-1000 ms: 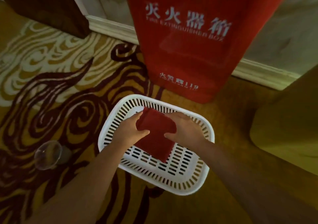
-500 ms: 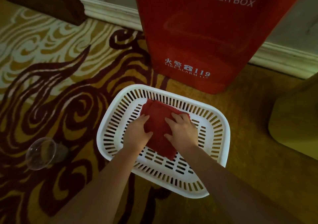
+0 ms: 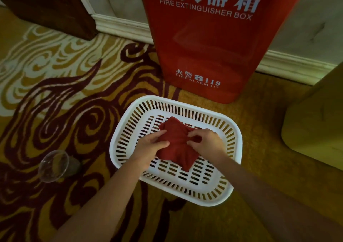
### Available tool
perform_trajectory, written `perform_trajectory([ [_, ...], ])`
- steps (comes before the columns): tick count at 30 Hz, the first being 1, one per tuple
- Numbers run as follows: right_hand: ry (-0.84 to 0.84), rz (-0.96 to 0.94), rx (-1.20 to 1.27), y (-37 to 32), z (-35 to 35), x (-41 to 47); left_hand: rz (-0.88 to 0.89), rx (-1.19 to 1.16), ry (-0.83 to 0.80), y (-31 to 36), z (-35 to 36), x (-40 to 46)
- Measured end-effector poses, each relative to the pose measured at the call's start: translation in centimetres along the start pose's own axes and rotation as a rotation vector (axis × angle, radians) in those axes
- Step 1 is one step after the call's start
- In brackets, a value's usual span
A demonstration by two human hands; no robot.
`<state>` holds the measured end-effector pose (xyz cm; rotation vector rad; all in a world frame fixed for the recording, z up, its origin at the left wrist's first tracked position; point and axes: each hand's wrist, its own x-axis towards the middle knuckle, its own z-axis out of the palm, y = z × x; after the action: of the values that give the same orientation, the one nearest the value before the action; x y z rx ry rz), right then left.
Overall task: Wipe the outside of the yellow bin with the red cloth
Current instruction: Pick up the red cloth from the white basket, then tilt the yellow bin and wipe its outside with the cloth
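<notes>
The red cloth lies bunched inside a white slotted basket on the carpet. My left hand grips its left side and my right hand pinches its right side. Both hands are inside the basket. At the right edge of the view stands the yellow bin, only partly visible, about a hand's width to the right of the basket.
A tall red fire extinguisher box stands against the wall just behind the basket. A clear plastic cup lies on its side on the patterned carpet to the left. Dark wooden furniture is at the far left.
The cloth was flat and folded under both hands; now it is bunched up in their grip. The view has shifted down slightly and the basket sits further right.
</notes>
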<state>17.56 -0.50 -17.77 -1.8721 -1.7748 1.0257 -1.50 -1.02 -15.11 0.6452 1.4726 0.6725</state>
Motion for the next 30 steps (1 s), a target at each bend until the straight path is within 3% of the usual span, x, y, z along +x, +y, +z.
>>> perform_trajectory([
  [5,0.021,0.232,0.676,-1.1,-3.8,-2.0,0.062,-0.175,-0.163,3.2,1.4,-2.4],
  [9,-0.228,0.476,1.187,-2.4,-5.6,-3.6,0.186,-0.171,-0.271,6.4,2.4,-4.7],
  [12,-0.297,0.500,1.474,-3.6,-7.6,-4.3,0.231,-0.223,-0.328,7.7,2.8,-6.2],
  [18,-0.137,0.293,1.344,-3.9,-13.5,-6.2,0.249,-0.117,-0.320,8.0,3.3,-7.9],
  [22,-0.136,0.096,1.122,-3.7,-18.5,-8.5,0.224,-0.041,-0.323,7.0,5.4,-8.4],
  [26,-0.162,0.049,1.037,-2.1,-22.1,-11.6,0.192,0.031,-0.399,6.7,9.4,-9.5],
  [30,-0.064,0.075,1.093,0.9,-24.3,-15.0,0.303,0.407,-0.407,8.1,13.4,-11.3],
])
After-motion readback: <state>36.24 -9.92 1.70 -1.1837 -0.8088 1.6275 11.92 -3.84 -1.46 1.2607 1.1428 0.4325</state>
